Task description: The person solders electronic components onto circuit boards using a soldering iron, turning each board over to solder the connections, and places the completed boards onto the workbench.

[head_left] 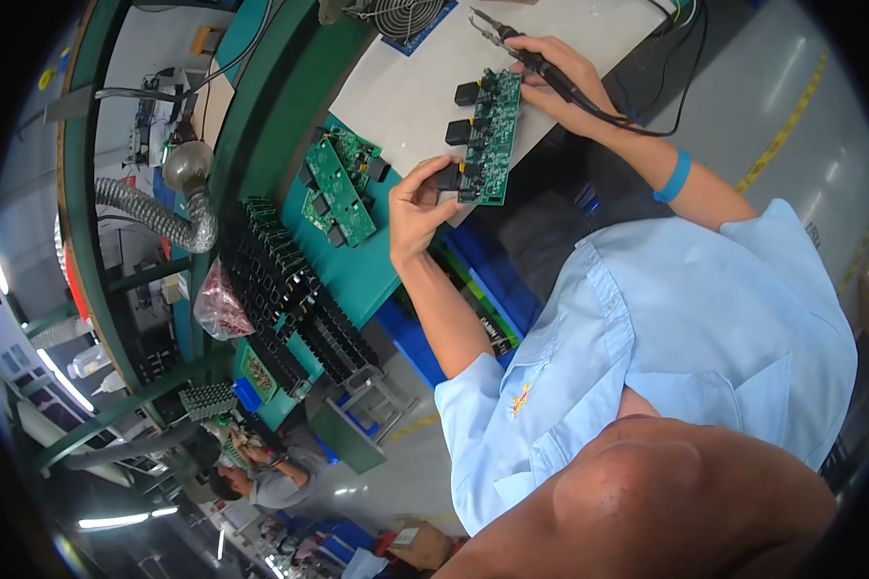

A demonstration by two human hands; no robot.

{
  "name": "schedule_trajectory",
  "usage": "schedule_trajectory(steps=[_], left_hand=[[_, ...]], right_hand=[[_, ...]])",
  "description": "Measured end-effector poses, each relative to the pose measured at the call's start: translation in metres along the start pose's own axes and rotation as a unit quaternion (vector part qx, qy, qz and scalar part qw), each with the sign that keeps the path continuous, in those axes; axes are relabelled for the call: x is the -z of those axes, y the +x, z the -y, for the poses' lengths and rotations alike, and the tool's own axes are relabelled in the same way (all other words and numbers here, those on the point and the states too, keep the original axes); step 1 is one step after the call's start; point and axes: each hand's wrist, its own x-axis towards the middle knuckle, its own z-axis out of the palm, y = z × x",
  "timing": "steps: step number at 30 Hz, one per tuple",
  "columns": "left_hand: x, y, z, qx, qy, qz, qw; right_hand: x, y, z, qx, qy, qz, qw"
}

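A green circuit board (497, 145) with several black block-shaped components along its left side is held up over the white work surface. My left hand (417, 207) grips its near end, thumb and fingers closed around the corner by one black block. At the board's far end, my right hand (572, 89) has its fingertips against the edge. That same hand holds a black soldering tool (547, 72), whose forked metal tips point away to the far left. The tool's black cable (637, 126) runs back over the right wrist. A blue band (676, 176) circles the right forearm.
Other green circuit boards (343, 193) lie stacked left on the teal mat (372, 275). Beyond them are black racks (299, 289) of boards and a pink bag (224, 301). A round fan guard (406, 16) sits at the far edge. Blue bins (492, 265) stand below; a co-worker (285, 478) works lower left.
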Motion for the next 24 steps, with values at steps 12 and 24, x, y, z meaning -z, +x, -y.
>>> schedule_trajectory(steps=[12,24], left_hand=[[0.016,-0.003,-0.004,0.07,-0.061,-0.004,0.996],[0.019,-0.021,0.0,-0.017,0.042,-0.018,0.999]], right_hand=[[-0.011,0.006,-0.011,0.016,0.009,-0.018,1.0],[0.011,0.031,-0.04,0.019,-0.028,-0.073,0.997]])
